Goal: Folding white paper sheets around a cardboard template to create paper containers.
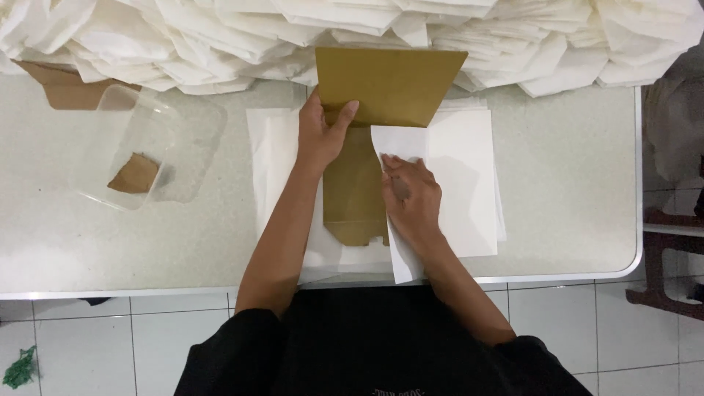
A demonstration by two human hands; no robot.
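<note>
Head view: left hand [323, 132] pinches the raised flap of a gold cardboard box [367, 132] lying flat on a white table [572, 220]. Right hand [411, 198] presses, fingers together, a white paper sheet [455, 176] against the box's side.

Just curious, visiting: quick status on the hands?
Left hand grips gold card. Right hand presses white paper sheet flat. Paper pile behind, nothing blocking.

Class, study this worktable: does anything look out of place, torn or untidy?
Two things stand out. A ragged brown cardboard scrap lies inside the clear plastic container at the table's left, looking torn off. On the tiled floor, lower left, lies a small green scrap. The left hand and right hand work neatly on the gold card.
</note>
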